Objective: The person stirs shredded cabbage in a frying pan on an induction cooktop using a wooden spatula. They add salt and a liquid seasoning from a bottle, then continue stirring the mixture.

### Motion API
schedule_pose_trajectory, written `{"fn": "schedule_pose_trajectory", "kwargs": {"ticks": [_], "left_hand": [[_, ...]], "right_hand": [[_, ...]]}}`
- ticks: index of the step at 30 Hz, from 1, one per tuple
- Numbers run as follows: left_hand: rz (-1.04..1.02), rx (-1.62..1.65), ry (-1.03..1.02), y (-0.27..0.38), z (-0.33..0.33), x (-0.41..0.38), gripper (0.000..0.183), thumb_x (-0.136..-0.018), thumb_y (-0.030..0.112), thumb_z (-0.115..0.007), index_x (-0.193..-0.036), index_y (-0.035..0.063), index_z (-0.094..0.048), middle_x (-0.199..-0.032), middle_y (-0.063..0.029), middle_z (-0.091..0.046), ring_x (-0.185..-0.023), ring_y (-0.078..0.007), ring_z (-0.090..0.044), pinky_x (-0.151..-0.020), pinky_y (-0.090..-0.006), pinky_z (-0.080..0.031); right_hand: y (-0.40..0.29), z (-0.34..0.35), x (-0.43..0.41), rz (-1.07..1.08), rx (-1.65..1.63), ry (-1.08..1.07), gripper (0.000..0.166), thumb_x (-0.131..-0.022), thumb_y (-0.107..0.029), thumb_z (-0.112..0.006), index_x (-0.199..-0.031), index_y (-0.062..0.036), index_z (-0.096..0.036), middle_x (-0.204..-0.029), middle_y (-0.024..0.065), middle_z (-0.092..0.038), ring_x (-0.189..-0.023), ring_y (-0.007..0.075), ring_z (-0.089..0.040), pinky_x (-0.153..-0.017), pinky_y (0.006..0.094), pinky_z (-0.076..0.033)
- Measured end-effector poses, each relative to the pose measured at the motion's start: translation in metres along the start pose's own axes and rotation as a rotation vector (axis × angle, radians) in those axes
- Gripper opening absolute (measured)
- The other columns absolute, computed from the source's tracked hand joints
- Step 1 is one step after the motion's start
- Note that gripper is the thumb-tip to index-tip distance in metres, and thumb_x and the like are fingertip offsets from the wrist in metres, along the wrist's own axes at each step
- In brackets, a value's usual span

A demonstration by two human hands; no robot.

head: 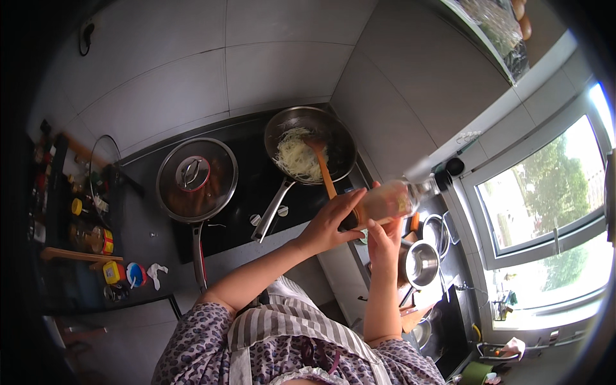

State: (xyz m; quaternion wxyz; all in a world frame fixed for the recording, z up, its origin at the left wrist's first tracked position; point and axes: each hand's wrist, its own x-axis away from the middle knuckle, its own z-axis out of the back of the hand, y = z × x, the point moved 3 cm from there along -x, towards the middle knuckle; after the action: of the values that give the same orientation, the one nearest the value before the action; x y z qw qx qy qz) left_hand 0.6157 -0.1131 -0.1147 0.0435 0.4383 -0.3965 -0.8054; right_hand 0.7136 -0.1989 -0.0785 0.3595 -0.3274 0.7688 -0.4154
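A clear glass bottle (387,201) with a reddish label lies tilted across both of my hands, its narrow neck pointing right. My left hand (329,224) grips the dark lower end, while my right hand (386,240) holds the side nearest me. Some blur covers the neck end. Beyond them, pale shredded vegetable (298,156) sits in a steel frying pan (341,125) on the black cooktop (248,173). A wooden spatula (323,163) rests in that pan, its handle running up to my left hand, where its end is hidden.
Left on the cooktop, a lidded pan (168,202) has its handle towards me. Jars and bottles fill a rack (82,216) at far left, near a standing glass lid (105,168). Right of my hands are a steel pot (423,269), a sink (452,332) and a window (544,187).
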Motion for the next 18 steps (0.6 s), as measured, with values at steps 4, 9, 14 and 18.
{"fn": "schedule_pose_trajectory", "kwargs": {"ticks": [4, 9, 14, 18], "left_hand": [[0.141, 0.094, -0.012, -0.006, -0.002, 0.003, 0.093, -0.067, 0.022, -0.078, -0.141, 0.0083, -0.024, -0.139, -0.0159, -0.033, -0.127, -0.0332, -0.035, -0.103, -0.0409, -0.032], [0.267, -0.303, 0.023, -0.019, 0.025, 0.012, 0.092, -0.068, 0.022, -0.077, -0.141, 0.0082, -0.023, -0.145, -0.0199, -0.017, -0.132, -0.0389, -0.021, -0.106, -0.0464, -0.025], [0.287, -0.500, 0.192, -0.005, 0.093, 0.055, 0.072, -0.072, 0.017, -0.072, -0.133, 0.0055, -0.037, -0.145, -0.0190, -0.019, -0.133, -0.0382, -0.022, -0.106, -0.0455, -0.025], [0.403, -0.593, 0.309, 0.012, 0.139, 0.092, 0.059, -0.075, 0.010, -0.068, -0.128, 0.0041, -0.044, -0.145, -0.0171, -0.022, -0.132, -0.0351, -0.026, -0.104, -0.0429, -0.030]], "right_hand": [[0.010, 0.018, -0.022, -0.142, 0.091, -0.054, 0.077, -0.065, -0.005, -0.077, -0.129, -0.0016, -0.035, -0.118, 0.0115, -0.052, -0.109, 0.0208, -0.051, -0.093, 0.0336, -0.041], [0.018, 0.028, -0.069, -0.173, 0.552, -0.179, 0.063, -0.066, -0.003, -0.075, -0.120, -0.0033, -0.045, -0.096, 0.0038, -0.058, -0.085, 0.0122, -0.057, -0.077, 0.0260, -0.047], [0.034, 0.058, -0.125, -0.093, 0.998, -0.355, 0.070, -0.055, -0.008, -0.075, -0.120, -0.0049, -0.050, -0.100, 0.0075, -0.059, -0.088, 0.0179, -0.058, -0.082, 0.0293, -0.046], [0.061, 0.084, -0.166, -0.111, 1.287, -0.517, 0.077, -0.050, -0.014, -0.078, -0.121, -0.0078, -0.050, -0.098, 0.0109, -0.063, -0.088, 0.0220, -0.060, -0.082, 0.0317, -0.047]]}}
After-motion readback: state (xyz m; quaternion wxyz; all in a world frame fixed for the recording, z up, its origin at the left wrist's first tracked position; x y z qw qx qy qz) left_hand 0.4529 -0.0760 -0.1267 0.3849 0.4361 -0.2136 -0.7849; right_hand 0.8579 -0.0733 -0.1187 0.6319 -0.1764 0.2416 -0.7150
